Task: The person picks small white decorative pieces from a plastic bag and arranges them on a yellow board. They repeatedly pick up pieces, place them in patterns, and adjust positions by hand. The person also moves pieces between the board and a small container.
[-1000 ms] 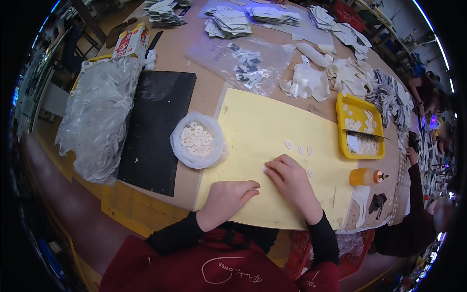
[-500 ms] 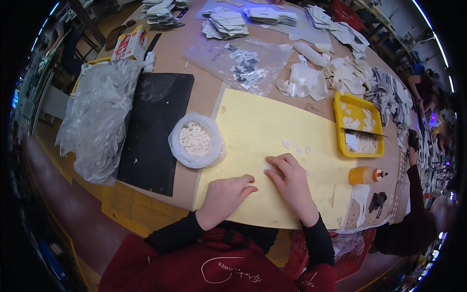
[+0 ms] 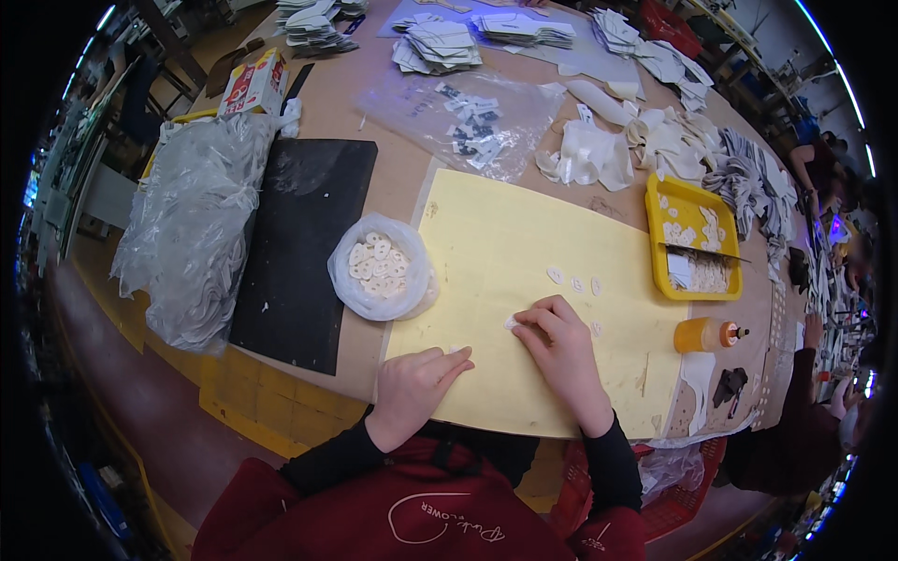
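Small white piece (image 3: pixel 513 323) is sitting on the yellow sheet (image 3: pixel 486 243), roughly at the sheet's centre, pinned under the fingertips of the right hand (image 3: pixel 559 346). Right grip is closing together on that piece, fingers bunched at its edge. Left hand (image 3: pixel 416 385) is lying at about 8 o'clock from the piece, palm down on the sheet, fingers together and extended, holding nothing; it seems to be steadying the sheet.

Three similar white pieces (image 3: pixel 574 280) are lying in a short row at 1 o'clock from the right hand, near but apart from it. Plastic bag of white pieces (image 3: pixel 381 269) is resting at 10 o'clock, straddling the sheet's left edge. Yellow tray (image 3: pixel 687 201) is sitting at 2 o'clock, orange glue bottle (image 3: pixel 706 334) at 3 o'clock, lying on its side.

Risks, as judged: the piece looks thin and light, so it could be slipping or curling under the fingertips and landing crooked. A sleeve sweeping forward could be scattering the row. The bottle, lying flat, could be leaking onto the desk (image 3: pixel 393 178).

Materials: the sheet is looking matte, papery and flat; pieces small, rounded, pale, possibly foam or fabric; bag crinkled and translucent; tray rigid plastic; black mat (image 3: pixel 299 243) dull and smooth.
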`<state>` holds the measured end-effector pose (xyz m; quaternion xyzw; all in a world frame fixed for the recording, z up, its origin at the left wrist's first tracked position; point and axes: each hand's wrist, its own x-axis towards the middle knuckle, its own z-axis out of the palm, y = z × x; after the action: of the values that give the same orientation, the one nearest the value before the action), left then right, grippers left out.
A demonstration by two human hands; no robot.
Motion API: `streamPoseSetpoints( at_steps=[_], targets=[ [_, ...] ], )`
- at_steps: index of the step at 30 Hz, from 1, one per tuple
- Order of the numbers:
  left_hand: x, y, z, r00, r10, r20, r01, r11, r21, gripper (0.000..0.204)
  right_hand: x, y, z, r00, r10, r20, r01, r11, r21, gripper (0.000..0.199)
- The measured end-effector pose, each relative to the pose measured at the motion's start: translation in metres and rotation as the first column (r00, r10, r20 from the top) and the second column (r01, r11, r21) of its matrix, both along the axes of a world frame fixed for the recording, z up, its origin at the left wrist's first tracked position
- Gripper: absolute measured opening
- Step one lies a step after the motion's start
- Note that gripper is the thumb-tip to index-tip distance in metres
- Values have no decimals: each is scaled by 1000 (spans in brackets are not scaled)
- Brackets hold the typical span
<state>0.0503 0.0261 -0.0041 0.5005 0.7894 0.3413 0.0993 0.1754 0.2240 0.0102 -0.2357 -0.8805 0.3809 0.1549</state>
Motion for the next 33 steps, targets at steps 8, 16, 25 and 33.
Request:
streamPoseSetpoints(
  at_steps=[8, 16, 25, 33],
  targets=[
    [2, -7, 18, 972, 206, 113, -185, 968, -171, 29, -5, -9, 1, 999, 43, -18, -43, 999, 4, 13],
    [-4, 7, -4, 999, -16, 29, 16, 1000, 2, 26, -7, -11, 3, 995, 102, -20, -100, 992, 81, 17],
    [-5, -13, 16, 941, 216, 262, -211, 976, -47, 22, -15, -26, 14, 893, 426, 142, -438, 755, 489, 33],
    [-12, -8, 16, 917, 177, 356, -213, 975, 62, 13, -1, -35, 5, 947, 280, 158, -321, 807, 495, 27]
  ],
)
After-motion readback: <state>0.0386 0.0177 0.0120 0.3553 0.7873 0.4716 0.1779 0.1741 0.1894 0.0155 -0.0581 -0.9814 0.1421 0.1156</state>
